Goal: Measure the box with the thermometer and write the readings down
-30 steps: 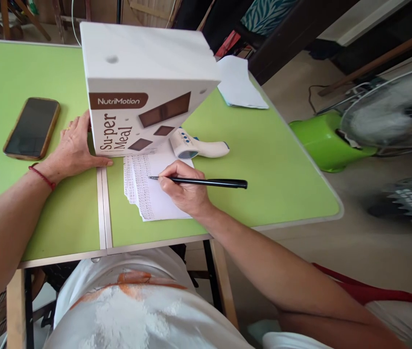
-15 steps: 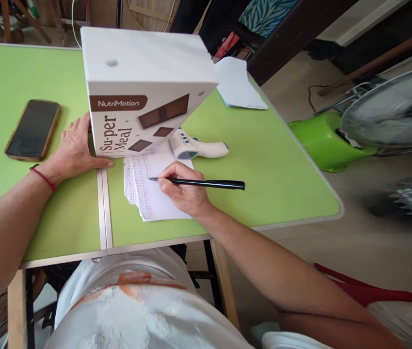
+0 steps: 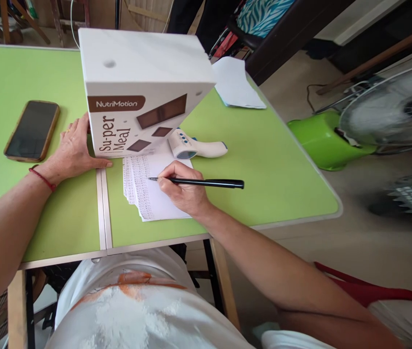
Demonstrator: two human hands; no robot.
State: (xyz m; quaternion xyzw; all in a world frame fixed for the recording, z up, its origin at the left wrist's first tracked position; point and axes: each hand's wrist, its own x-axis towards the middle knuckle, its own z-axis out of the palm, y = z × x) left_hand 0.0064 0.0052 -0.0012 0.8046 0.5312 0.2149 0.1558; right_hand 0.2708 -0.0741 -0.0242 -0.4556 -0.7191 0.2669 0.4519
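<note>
"Gripping what with the right hand (image 3: 186, 190)?"

"Pinching a black pen (image 3: 215, 183) between thumb and fingers, with the tip beside the handwriting (image 3: 142, 191) on the papers (image 3: 164, 206). Impossible to tell if touching."

"And where, for the papers?"

"On the green table (image 3: 271, 169), right of the metal seam (image 3: 104, 208), at the foot of the white box (image 3: 148, 58), next to the white handheld thermometer (image 3: 198, 147)."

"And with the left hand (image 3: 72, 154)?"

"Spread, with thumb apart from fingers, around the box's lower left corner. Near a phone (image 3: 32, 131) too, lying flat."
</note>
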